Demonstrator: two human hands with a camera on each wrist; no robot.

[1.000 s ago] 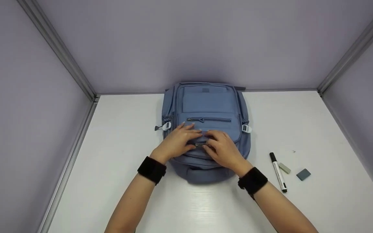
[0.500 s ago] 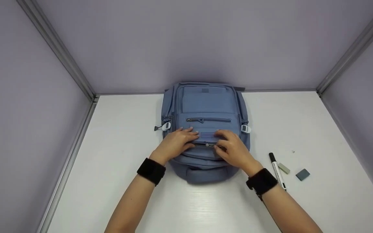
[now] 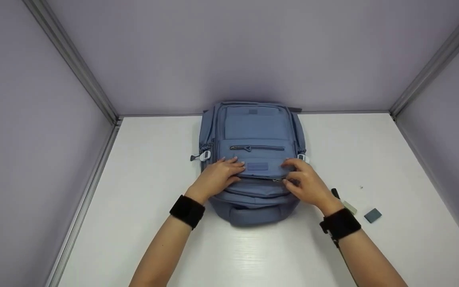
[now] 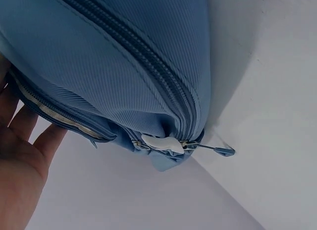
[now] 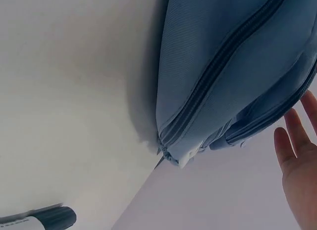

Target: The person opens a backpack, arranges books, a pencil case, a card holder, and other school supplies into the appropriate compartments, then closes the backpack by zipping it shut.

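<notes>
A blue backpack point(image 3: 253, 127) lies flat on the white table point(image 3: 142, 223), front side up. My left hand point(image 3: 217, 175) rests on the left part of its lower front pocket, fingers laid over the fabric. My right hand point(image 3: 305, 181) is at the right end of that pocket and pinches the zipper pull point(image 3: 278, 180). The pocket's zip line is parted between the two hands. In the left wrist view the backpack point(image 4: 124, 66) fills the frame with my fingers point(image 4: 20, 141) against it. The right wrist view shows the backpack's side point(image 5: 228, 66) and my fingers point(image 5: 297, 155).
A black-capped white marker point(image 3: 335, 193) lies right of the backpack, mostly behind my right wrist, and its cap shows as marker point(image 5: 39, 220). A pale eraser point(image 3: 350, 207) and a grey eraser point(image 3: 373, 215) lie beside it. Lilac walls close in the table on three sides.
My right hand has slid to the right along the front pocket with the zipper pull, opening the zip. The left hand has stayed in place.
</notes>
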